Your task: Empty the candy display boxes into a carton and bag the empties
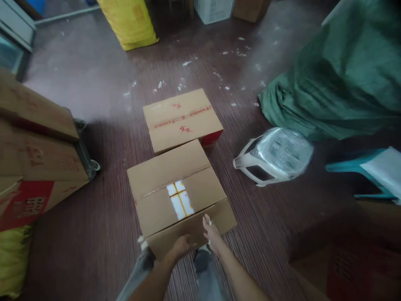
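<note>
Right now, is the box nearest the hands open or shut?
Shut: the box has its top flaps lying flat, meeting along a seam. Whether tape seals it, I cannot tell.

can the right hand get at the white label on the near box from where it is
Probably yes: the right hand is at the front of the near box, and the white label lies uncovered on top, nothing seen between.

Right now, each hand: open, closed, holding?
Left hand: half-curled by the near box; open or closed, can't tell.
Right hand: open beside it, nothing visibly held.
</note>
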`<state>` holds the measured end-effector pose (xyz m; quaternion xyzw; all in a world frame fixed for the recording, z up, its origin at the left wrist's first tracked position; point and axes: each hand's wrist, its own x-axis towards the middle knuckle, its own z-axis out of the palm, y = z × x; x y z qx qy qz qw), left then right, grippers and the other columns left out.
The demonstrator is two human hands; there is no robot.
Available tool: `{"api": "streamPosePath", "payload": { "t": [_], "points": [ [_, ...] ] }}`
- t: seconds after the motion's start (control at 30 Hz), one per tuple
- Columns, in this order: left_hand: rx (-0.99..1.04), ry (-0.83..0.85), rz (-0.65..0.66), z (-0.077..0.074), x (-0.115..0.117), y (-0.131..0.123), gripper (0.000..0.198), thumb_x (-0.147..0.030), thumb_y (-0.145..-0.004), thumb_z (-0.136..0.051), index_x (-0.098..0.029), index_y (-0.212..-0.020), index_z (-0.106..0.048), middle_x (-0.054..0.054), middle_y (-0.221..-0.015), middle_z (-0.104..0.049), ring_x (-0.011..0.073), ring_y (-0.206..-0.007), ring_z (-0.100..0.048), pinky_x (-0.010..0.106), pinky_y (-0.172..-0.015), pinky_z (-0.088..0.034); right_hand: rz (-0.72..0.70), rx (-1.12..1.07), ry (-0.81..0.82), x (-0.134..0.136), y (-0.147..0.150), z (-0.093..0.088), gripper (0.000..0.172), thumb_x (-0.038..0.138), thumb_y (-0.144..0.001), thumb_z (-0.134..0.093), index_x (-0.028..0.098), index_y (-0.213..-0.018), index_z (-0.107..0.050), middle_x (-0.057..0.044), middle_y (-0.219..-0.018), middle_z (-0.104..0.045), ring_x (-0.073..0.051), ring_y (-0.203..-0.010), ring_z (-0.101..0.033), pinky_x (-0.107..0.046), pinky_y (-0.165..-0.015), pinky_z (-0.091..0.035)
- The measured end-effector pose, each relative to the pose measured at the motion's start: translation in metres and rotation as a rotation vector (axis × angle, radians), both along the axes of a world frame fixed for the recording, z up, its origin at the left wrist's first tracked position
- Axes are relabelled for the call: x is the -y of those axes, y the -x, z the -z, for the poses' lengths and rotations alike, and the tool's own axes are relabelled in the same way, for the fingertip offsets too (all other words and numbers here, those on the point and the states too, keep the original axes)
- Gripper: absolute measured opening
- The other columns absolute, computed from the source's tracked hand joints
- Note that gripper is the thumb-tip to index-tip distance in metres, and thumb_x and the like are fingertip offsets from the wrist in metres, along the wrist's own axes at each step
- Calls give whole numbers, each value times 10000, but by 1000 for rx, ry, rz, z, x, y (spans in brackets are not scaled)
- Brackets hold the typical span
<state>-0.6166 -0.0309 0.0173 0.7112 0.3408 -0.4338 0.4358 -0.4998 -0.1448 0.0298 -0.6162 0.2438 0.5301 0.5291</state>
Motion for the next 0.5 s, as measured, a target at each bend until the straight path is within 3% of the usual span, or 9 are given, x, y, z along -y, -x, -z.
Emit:
{"api": "streamPosePath", "payload": {
  "t": [0.1, 0.17, 0.23, 0.37, 0.5],
  "points": [
    [-7, -50, -12, -13, -22, 12, 260, -298, -898, -601, -133, -1077, -691, 93, -1092, -743, 191, -1037, -684, 239, -878, -489, 44, 116, 153, -25, -4, -7, 724, 755, -577, -700, 214, -1055, -652, -136, -1279, -629, -310, -1210, -554, -442, -1015, -437],
    [17, -92, -17, -17, -44, 14, 223, -261, -925, -539, -133, -1023, -694, 86, -1067, -746, 189, -1023, -686, 245, -880, -485, 129, 181, 117, -56, -11, -11, 622, 723, -583, -716, 195, -905, -650, -103, -1016, -708, -269, -1015, -633, -398, -939, -484],
    [61, -128, -15, -17, -74, 13, 254, -234, -946, -475, -135, -1065, -676, 88, -1098, -733, 182, -1039, -677, 250, -900, -483, 317, 178, 40, -96, -22, -11, 497, 628, -611, -763, 198, -830, -643, -59, -862, -709, -218, -872, -652, -345, -849, -515],
    [225, -284, 9, -19, -164, 4, 363, -245, -948, -425, -122, -1236, -609, 151, -1309, -612, 240, -1250, -550, 367, -1060, -422, 709, 158, 76, -176, -64, 5, 228, 401, -758, -739, 213, -782, -611, -8, -800, -696, -137, -776, -654, -258, -781, -528],
    [482, -584, -10, -22, -263, -9, 438, -355, -913, -504, -105, -1258, -606, 187, -1262, -590, 302, -1159, -569, 464, -1005, -474, 826, 204, 189, -207, -106, 24, 140, 256, -893, -585, 211, -760, -596, 2, -738, -684, -101, -716, -651, -195, -697, -532]
  ]
}}
